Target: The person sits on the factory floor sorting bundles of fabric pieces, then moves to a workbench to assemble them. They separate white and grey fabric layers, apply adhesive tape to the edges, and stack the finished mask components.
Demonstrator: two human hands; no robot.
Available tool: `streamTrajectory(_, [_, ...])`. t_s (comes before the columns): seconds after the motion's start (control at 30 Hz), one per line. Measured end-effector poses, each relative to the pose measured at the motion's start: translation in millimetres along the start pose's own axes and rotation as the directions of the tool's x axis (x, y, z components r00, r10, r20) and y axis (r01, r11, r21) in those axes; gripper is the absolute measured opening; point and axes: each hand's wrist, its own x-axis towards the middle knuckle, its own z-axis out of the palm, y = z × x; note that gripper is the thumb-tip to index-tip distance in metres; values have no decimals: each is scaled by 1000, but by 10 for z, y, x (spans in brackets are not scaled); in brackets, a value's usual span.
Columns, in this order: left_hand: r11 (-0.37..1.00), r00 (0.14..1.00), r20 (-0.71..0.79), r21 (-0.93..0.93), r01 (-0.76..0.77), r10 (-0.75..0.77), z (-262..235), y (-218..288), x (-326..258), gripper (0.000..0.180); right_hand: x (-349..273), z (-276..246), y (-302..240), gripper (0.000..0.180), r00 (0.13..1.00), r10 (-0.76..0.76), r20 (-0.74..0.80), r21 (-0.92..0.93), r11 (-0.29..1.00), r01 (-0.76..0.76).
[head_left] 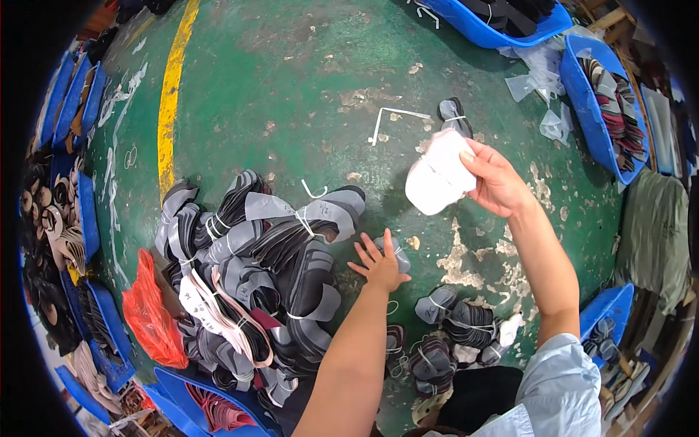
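Between the thumb and fingers of my right hand (496, 178) is a white stack of cut pieces (439, 175), raised over the green floor (291, 95). My left hand (380, 266) is open, its fingers spread, beside a big heap of tied grey and black cut-piece bundles (309, 280). A small grey bundle (399, 256) lies by its fingertips; whether they touch it I cannot tell. Just beyond the white stack rests another small tied grey bundle (453, 115). Nearer to me, several more small bundles (466, 320) lie to the right of my left forearm.
Blue bins of cut pieces line the left side, with another blue bin (604, 109) at far right and one (502, 18) at the far edge. A red plastic bag (153, 313) sits left of the heap. White tie strips (393, 116) and clear plastic scraps (542, 80) litter the floor.
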Motion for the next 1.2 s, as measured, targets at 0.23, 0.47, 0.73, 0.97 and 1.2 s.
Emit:
streamTrajectory(0.23, [999, 999, -12, -14, 42, -43, -37, 5, -28, 132, -622, 389, 168, 40, 423, -600, 679, -734, -542, 409])
streamTrajectory(0.47, [999, 999, -8, 5, 47, -47, -2, 28, 11, 133, -675, 406, 233, 41, 287, -690, 665, -707, -457, 541])
streamTrajectory(0.73, [1000, 1000, -5, -12, 19, -19, -1, 17, 9, 133, -820, 124, 384, 28, 483, -715, 505, -714, -31, 700])
streamTrajectory(0.97, [998, 999, 27, -45, 48, -46, -69, -35, -23, 110, -637, -287, 90, 24, 825, 281, 490, -858, 322, 399])
streamTrajectory(1.2, [1000, 1000, 22, 22, 18, -18, -1, 12, 14, 133, 917, -1621, 514, 26, 669, -680, -301, -931, 59, -359])
